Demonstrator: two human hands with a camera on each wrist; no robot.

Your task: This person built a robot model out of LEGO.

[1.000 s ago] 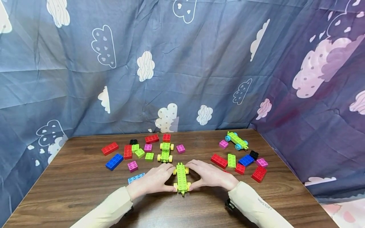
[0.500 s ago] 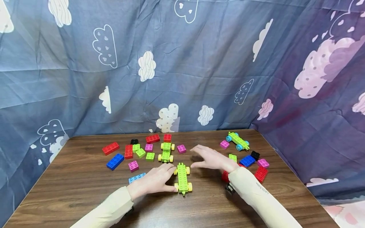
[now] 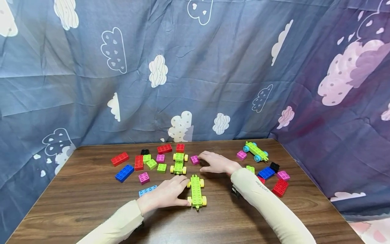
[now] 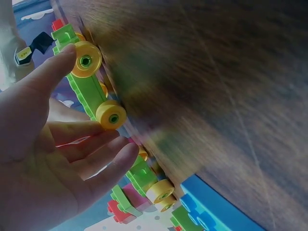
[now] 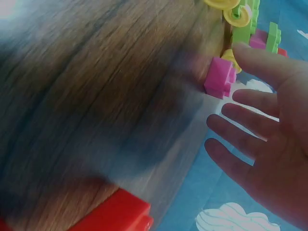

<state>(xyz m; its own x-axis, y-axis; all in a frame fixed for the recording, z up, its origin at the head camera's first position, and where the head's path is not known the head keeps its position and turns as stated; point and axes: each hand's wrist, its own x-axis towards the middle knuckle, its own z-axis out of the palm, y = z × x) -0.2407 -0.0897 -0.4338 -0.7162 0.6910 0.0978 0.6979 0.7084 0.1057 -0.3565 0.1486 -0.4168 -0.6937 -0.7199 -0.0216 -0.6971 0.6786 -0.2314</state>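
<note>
Head view: you see the wooden table [image 3: 76, 206], walled by cloud-print cloth, with loose bricks in a left cluster and a right cluster, and both your hands near the middle.
Long green chassis [image 3: 196, 190]: it lies near you at the centre on its yellow wheels; your left hand [image 3: 164, 195] rests on its left side, fingers relaxed, thumb on the near wheel, gripping nothing.
Right hand [image 3: 217, 163]: fingers straight and loose, holding nothing, just beside the pink brick [image 3: 195, 159], which sits right of the short green chassis [image 3: 178, 163].
Risk, chassis: it rests on wheels, so I judge a sideways nudge from your left thumb can roll it away.
Risk, pink brick: straight fingers may push it into the short chassis rather than pick it up.
Left wrist view: only here do you see the thumb [image 4: 50, 72] touching the yellow wheel [image 4: 86, 59].
Right wrist view: only here do you see the gap between fingertips [image 5: 240, 49] and pink brick [image 5: 220, 77].
</note>
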